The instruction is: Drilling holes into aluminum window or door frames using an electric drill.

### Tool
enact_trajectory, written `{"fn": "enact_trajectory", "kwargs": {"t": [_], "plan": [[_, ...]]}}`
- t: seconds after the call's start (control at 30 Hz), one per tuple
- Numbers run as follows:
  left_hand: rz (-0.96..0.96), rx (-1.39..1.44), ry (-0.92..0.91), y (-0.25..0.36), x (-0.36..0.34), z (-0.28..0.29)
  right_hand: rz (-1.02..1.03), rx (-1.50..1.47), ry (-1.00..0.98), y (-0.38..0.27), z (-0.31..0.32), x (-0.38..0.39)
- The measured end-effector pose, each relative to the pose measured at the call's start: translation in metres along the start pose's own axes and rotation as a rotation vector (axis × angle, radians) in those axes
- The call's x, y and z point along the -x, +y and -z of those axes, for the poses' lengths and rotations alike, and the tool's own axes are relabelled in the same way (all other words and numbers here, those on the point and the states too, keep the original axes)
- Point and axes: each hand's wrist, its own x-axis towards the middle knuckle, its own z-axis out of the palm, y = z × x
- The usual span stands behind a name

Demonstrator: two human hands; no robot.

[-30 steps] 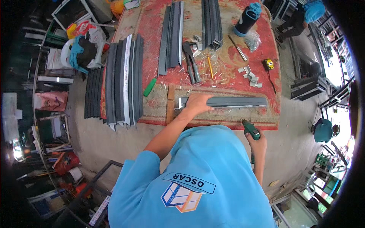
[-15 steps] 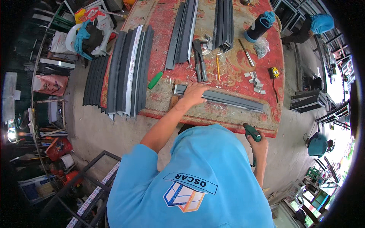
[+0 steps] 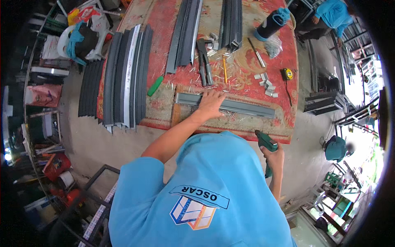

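Note:
A grey metal profile (image 3: 247, 108) lies along the near side of the carpet-covered table (image 3: 158, 103). My left hand (image 3: 211, 105) grips the profile left of its middle, fingers across the far edge and thumb on the near side. Beside the table's near right edge, my right hand (image 3: 275, 155) is closed around a green cordless drill (image 3: 266, 142) whose nose points toward the table. A piece of wood (image 3: 175, 114) sits by the profile's left end.
Bundles of dark profiles (image 3: 119, 78) lie at left and far. Nearby are a green-handled screwdriver (image 3: 155, 86), a rivet gun (image 3: 204, 64), a pencil (image 3: 225, 70), small metal brackets (image 3: 267, 85), a tape measure (image 3: 287, 74) and a bottle (image 3: 271, 24). Another person (image 3: 329, 16) is at far right.
My left hand has slid rightward along the profile. The drill stays in my right hand beside the table. The whole view has shifted a little, and the person at far right shows more.

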Motion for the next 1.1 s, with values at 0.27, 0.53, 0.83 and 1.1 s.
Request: {"fn": "enact_trajectory", "kwargs": {"t": [0.27,0.53,0.83,1.1], "plan": [[0.001,0.054,-0.03,-0.015,-0.003,-0.018,0.132,-0.201,-0.028,-0.095,0.02,0.028],[-0.025,0.049,0.513,-0.026,-0.006,-0.071,0.72,0.064,-0.355,-0.219,-0.046,0.012],[0.023,0.136,0.551,-0.007,0.003,-0.062,0.902,0.369,-0.495,-0.265,-0.115,0.005],[-0.017,2.214,0.387,-0.009,-0.008,-0.09,0.899,0.403,-0.447,-0.267,-0.12,0.004]]}}
